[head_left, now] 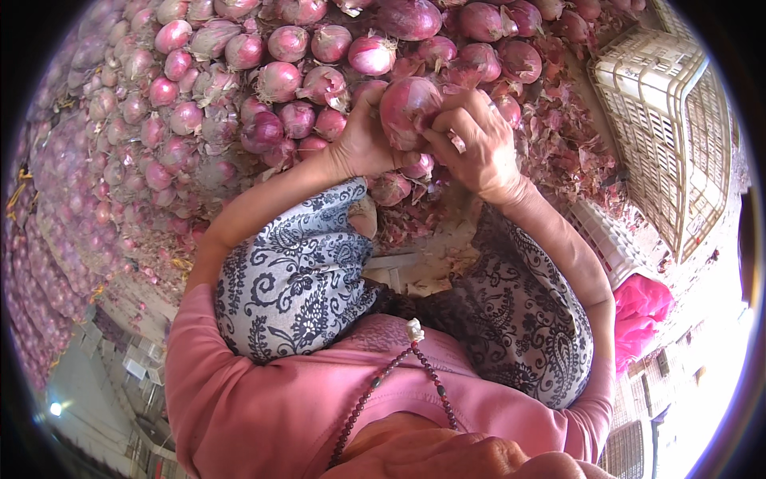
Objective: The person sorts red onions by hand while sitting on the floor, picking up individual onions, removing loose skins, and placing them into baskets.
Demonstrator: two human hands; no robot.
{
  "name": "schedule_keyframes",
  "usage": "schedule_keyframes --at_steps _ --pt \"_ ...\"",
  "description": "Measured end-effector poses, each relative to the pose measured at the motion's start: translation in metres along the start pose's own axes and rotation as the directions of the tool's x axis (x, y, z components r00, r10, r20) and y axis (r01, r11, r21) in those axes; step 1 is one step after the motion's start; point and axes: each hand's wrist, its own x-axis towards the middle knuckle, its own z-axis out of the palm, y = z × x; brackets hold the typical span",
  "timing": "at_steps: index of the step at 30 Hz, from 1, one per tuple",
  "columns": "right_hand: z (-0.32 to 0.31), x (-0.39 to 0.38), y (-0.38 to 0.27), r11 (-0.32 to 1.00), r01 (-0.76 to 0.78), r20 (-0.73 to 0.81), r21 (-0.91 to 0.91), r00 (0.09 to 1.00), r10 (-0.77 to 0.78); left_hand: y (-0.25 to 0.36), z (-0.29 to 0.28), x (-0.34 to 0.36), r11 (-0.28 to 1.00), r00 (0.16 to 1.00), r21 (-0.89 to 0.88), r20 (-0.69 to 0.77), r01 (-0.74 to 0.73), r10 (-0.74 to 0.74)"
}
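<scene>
From the head view I look straight down on both hands, which meet over a great heap of red onions (pixel 199 104). The left hand (pixel 363 136) comes up from the lower left, past a knee in blue-and-white patterned cloth (pixel 295 279), and its grip is closed around the left side of one large red onion (pixel 408 108). The right hand (pixel 475 148) comes from the lower right and clamps the same onion from the other side, fingers curled over its top and right flank. A ring (pixel 457 141) shows on one finger of that hand. So the onion sits held between both hands, raised just above the pile, roughly in the upper middle of the picture.

Right under the hands I see more onions, one small one (pixel 416 165) touching the underside of the right hand and another (pixel 389 189) just below it. Loose dry onion skins (pixel 558 152) lie thick to the right of the hands. Beyond them, at the upper right, stands a cream-coloured plastic crate (pixel 662 120) with slotted walls, tilted by the lens. A second pale crate edge (pixel 602 239) lies below it, and next to that a bright pink bag (pixel 642 311).

At the bottom I see the person's pink top (pixel 263 407) and a string of dark beads (pixel 379 383) hanging on it.
</scene>
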Motion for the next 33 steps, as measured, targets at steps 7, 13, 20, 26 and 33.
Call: schedule_keyframes --at_steps 7,13,20,26,33 --pt "-0.001 0.004 0.0 0.922 -0.341 -0.125 0.183 0.922 0.366 0.002 0.016 -0.002 0.999 0.998 0.032 0.059 0.035 -0.037" --pt "0.0 0.0 0.007 0.903 -0.399 -0.088 0.159 0.905 0.415 0.003 0.017 0.0 0.999 0.995 0.002 -0.092 0.041 -0.04" --pt "0.005 -0.003 0.014 0.912 -0.402 -0.038 0.079 0.913 0.406 0.007 0.004 -0.001 0.998 1.0 0.065 -0.021 0.004 -0.002" --pt "-0.001 -0.021 0.033 0.858 -0.477 0.136 -0.19 0.853 0.504 0.002 0.011 -0.001 0.858 0.951 0.489 -0.156 -0.159 0.265" --pt "-0.002 -0.003 0.001 0.962 -0.194 0.178 -0.194 0.957 0.229 0.002 0.032 0.017 0.072 0.879 0.989 0.081 -0.13 0.47"
